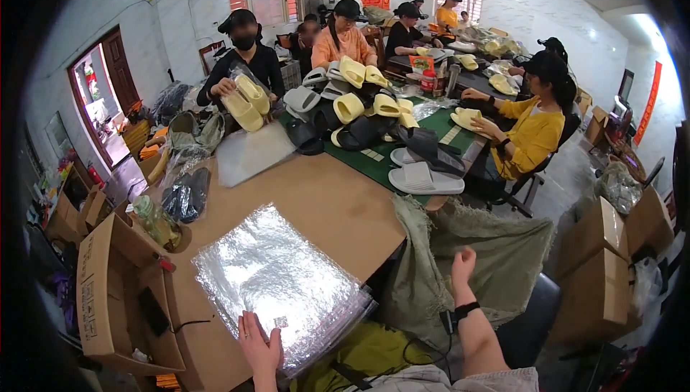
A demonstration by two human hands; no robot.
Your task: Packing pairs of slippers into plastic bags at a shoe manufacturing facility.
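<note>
Head view: we list one left hand [261, 343], fingers spread and flat on the near part of a stack of clear plastic bags [273, 270], pressing rather than gripping. One right hand [463, 264], raised before a green sack [503, 248], fingers curled together; whether anything is pinched in them we cannot tell. The stack, glossy and loosely squared, lies on a brown table [338, 209], its lower right corner at the near edge and seemingly past it. Hazards, as we judge them: the slick sheets could fan or slide off should the palm push sideways or lift too fast; several could come away together where film clings to film; the black wrist strap [466, 311] on the right arm trails a cord that could catch the rumpled sack. Also entered: an open cardboard box [93, 298], left of the stack, and a slipper heap [348, 108] farther off, well clear of both hands.
</note>
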